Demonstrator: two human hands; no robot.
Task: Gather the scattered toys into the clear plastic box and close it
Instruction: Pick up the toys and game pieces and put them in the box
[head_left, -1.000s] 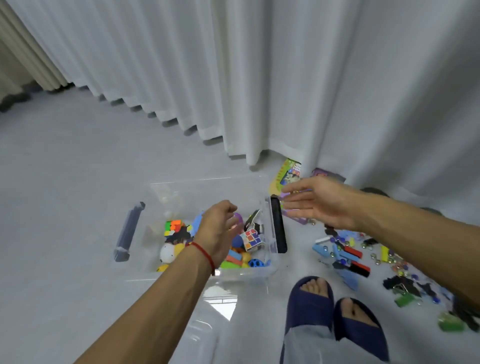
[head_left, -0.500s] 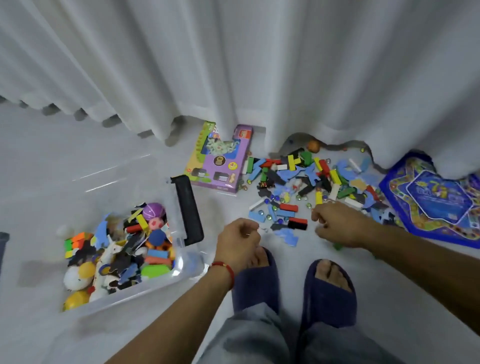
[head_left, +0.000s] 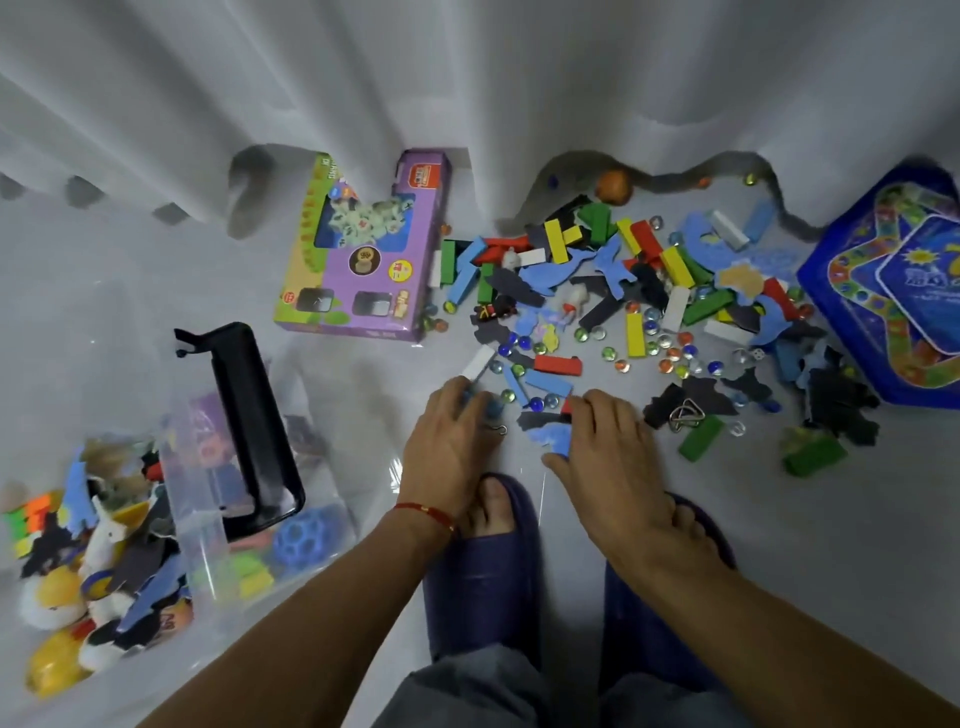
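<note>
The clear plastic box (head_left: 200, 525) stands open at the lower left, holding several toys (head_left: 104, 561); a black latch handle (head_left: 244, 426) lies on its right rim. A pile of scattered toys (head_left: 623, 291) (coloured blocks, blue and black foam shapes, glass marbles) covers the floor ahead. My left hand (head_left: 447, 441) is at the pile's near edge, fingers curled over a small blue piece (head_left: 480, 405). My right hand (head_left: 608, 452) is beside it, pinching a blue foam shape (head_left: 551, 435) between thumb and fingers. No lid shows.
A purple game box (head_left: 363, 249) lies between the plastic box and the pile. A blue board-game box (head_left: 893, 291) sits at the right edge. White curtains (head_left: 467, 78) hang behind, with an orange ball (head_left: 613, 186) at their hem. My slippered feet (head_left: 483, 561) stand just below my hands.
The view swung from the box to the pile. Both hands left the box, came down to the pile's near edge and closed on blue pieces.
</note>
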